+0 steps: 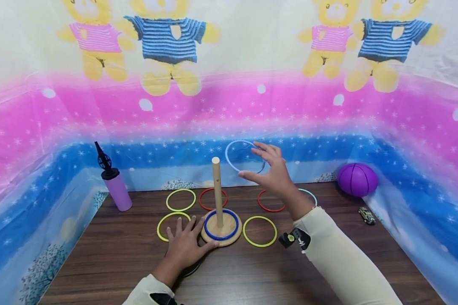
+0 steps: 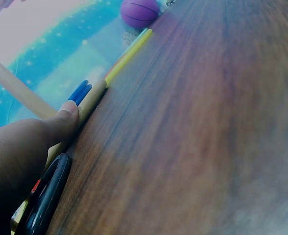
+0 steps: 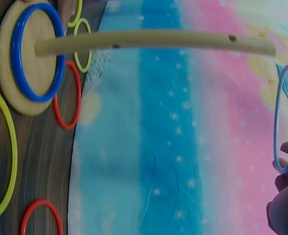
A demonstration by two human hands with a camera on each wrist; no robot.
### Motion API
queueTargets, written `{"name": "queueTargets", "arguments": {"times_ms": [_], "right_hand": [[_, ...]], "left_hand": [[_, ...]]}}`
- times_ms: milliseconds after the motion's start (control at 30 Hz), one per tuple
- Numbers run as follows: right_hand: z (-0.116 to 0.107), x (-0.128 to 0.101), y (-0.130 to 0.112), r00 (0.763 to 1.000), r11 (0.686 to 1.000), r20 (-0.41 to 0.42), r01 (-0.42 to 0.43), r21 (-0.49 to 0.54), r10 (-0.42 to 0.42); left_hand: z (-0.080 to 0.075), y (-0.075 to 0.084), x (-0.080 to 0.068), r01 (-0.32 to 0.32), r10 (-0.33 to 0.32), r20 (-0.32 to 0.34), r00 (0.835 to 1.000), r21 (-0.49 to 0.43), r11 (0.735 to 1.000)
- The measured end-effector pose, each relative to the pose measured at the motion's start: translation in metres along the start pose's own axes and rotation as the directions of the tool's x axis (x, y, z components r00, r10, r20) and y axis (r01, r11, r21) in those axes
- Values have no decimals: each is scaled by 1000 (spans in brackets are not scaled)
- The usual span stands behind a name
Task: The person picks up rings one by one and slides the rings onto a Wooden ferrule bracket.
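Observation:
A wooden peg [image 1: 217,190] stands upright on a round wooden base [image 1: 234,238], with a blue ring [image 1: 220,239] lying around its foot. My left hand [image 1: 187,243] rests with spread fingers at the base's left edge. Its thumb presses on the rim, as the left wrist view also shows. Up in the air, my right hand [image 1: 271,169] pinches a light blue ring [image 1: 232,163] between thumb and fingers. That ring is to the right of the peg's top and apart from it. A black ring [image 2: 48,196] lies partly hidden under my left hand.
Yellow rings [image 1: 260,245] and red rings [image 1: 213,208] lie flat around the base. A pale turquoise ring [image 1: 309,192] is partly behind my right arm. At the left stands a purple hand pump [image 1: 117,192]; at the right are a purple ball [image 1: 357,180] and a toy car [image 1: 366,215].

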State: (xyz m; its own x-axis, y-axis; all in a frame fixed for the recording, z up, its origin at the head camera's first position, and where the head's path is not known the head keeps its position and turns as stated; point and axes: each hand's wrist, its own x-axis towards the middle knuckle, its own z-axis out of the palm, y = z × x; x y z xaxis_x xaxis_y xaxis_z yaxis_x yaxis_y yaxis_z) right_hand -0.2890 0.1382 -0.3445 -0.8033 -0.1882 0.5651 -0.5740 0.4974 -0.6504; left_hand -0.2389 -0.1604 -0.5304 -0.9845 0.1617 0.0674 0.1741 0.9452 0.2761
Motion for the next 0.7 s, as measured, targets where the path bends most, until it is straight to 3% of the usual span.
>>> {"name": "queueTargets", "arguments": {"times_ms": [233,533,700], "right_hand": [[20,-1,-13,994,993,-1,106,56,-106],[42,-6,-12,985,985,49,163,63,-166],[56,-17,-4,985,989,101,136,48,-141]], "left_hand": [[0,0,0,3,-3,8,1000,0,1000],[0,1,1,6,-6,-5,1000,-11,1000],[0,1,1,9,-9,6,1000,-11,1000]]}}
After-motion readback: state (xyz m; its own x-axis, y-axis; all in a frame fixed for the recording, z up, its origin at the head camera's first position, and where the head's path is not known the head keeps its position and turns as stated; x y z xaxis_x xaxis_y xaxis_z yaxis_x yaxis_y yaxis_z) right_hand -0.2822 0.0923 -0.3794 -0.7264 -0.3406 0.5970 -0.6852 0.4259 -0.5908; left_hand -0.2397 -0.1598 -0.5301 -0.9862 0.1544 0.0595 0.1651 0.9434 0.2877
